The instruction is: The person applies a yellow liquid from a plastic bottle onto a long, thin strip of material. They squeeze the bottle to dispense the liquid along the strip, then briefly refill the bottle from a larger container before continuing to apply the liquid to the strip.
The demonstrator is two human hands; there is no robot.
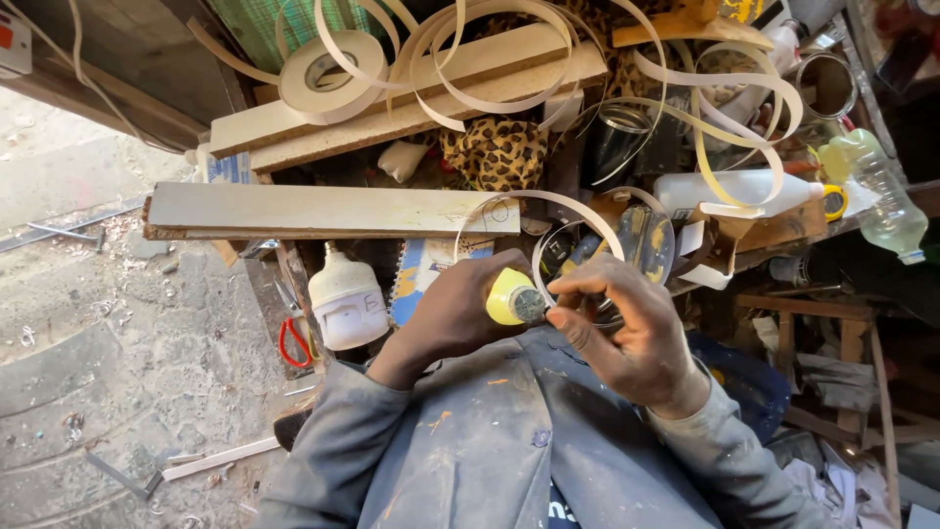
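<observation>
My left hand (452, 315) grips a small yellow tool handle (513, 297) with a dark round end facing me. My right hand (627, 328) pinches at that dark end with thumb and fingertips, and a thin pale edging strip (548, 201) loops up from between the two hands. Both sleeves are grey and paint-stained. What lies under the hands is hidden.
A long pale board (323, 211) lies across the bench ahead, with a roll of edging tape (331, 71) on stacked boards behind. A white plastic jug (345, 299), red-handled scissors (292, 338), clear bottles (886, 196), tins and loose strip coils crowd the right.
</observation>
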